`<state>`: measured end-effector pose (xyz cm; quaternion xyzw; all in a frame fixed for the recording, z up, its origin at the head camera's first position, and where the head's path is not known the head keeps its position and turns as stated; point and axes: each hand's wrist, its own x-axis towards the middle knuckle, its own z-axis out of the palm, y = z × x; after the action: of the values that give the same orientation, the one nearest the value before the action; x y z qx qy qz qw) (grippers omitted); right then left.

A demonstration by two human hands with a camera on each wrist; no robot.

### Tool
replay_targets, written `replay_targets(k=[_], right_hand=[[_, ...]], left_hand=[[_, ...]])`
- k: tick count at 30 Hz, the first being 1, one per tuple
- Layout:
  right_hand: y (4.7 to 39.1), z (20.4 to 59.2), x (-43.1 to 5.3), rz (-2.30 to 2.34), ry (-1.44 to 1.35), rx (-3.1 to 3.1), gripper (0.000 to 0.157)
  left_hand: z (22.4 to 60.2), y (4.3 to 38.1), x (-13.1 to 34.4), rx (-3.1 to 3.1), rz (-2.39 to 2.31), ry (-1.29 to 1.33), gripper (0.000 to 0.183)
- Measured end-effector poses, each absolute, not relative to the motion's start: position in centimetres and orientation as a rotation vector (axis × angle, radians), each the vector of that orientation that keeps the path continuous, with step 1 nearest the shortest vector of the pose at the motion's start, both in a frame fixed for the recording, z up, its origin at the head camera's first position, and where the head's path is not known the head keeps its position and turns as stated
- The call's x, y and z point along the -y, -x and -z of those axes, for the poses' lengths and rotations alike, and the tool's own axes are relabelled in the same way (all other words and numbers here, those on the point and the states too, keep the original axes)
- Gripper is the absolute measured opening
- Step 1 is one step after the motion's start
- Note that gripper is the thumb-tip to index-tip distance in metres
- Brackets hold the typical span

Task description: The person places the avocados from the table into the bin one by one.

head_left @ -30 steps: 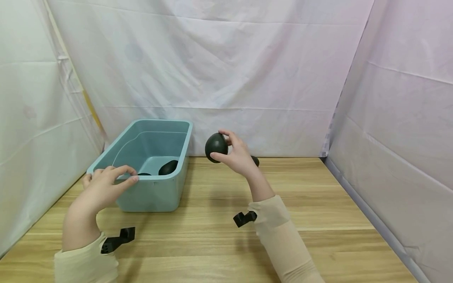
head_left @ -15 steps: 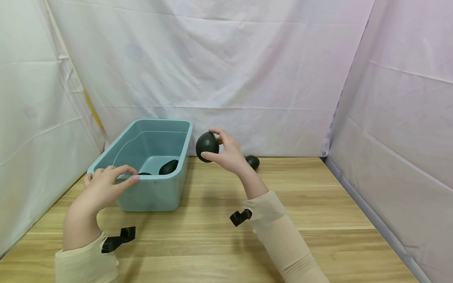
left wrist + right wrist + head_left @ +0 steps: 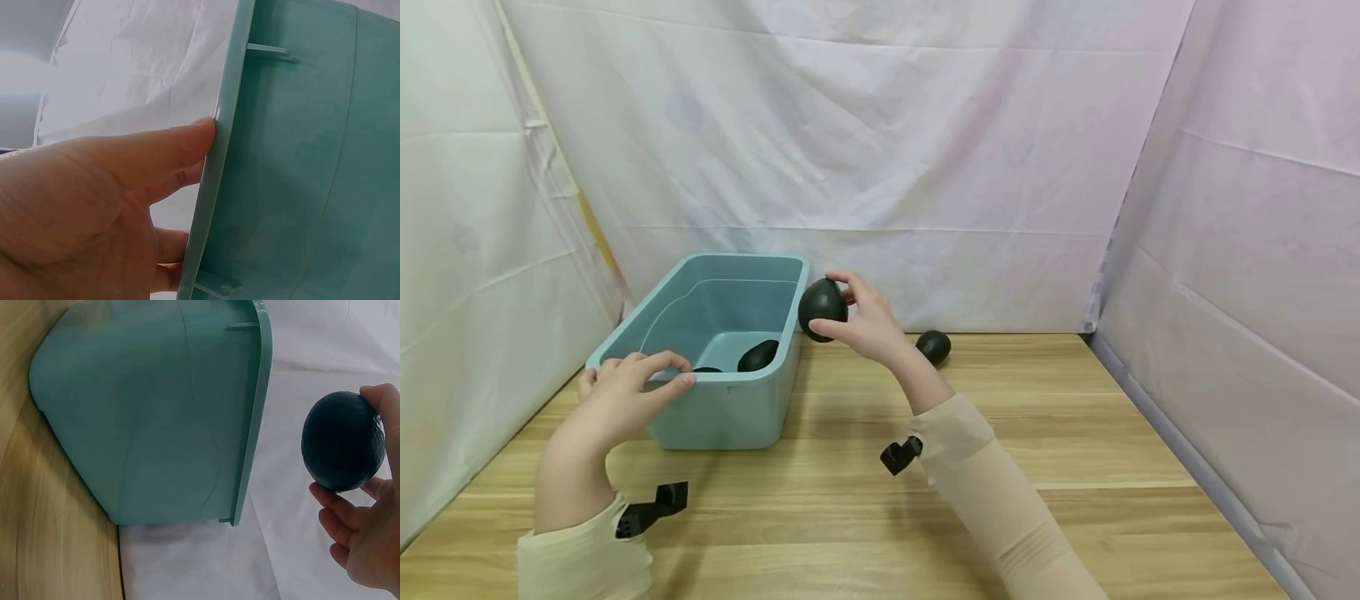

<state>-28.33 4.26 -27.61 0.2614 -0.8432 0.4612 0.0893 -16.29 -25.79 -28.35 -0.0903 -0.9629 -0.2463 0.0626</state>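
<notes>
My right hand (image 3: 872,325) pinches a dark green, egg-shaped avocado (image 3: 822,304) between thumb and fingers. It is held in the air just right of the blue-green plastic bin (image 3: 722,417). In the right wrist view, the held avocado (image 3: 342,442) hangs level with the bin's rim, apart from it. With thumb and fingers, my left hand (image 3: 613,400) holds the bin's near left rim; the left wrist view has the thumb against this rim (image 3: 215,144). Inside the bin lies an avocado (image 3: 758,356), and the top of another dark one (image 3: 706,369) shows beside the near wall.
One more avocado (image 3: 934,346) rests on the wooden table (image 3: 820,517) near its back edge, right of my right hand. White cloth (image 3: 880,150) hangs behind the table and along both sides.
My right hand has moved left with the avocado, closer to the bin. The avocado on the table, mostly hidden behind the wrist before, now shows fully. My left hand stays on the rim.
</notes>
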Motion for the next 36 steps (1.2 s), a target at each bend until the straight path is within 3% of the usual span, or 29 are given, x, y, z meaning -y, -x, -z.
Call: replay_targets(k=[36], right_hand=[[28.5, 27.1, -0.9, -1.368, -0.752, 2.574, 0.073]], left_hand=[[28.4, 16.4, 25.8, 2.917, 0.742, 0.263, 0.038]])
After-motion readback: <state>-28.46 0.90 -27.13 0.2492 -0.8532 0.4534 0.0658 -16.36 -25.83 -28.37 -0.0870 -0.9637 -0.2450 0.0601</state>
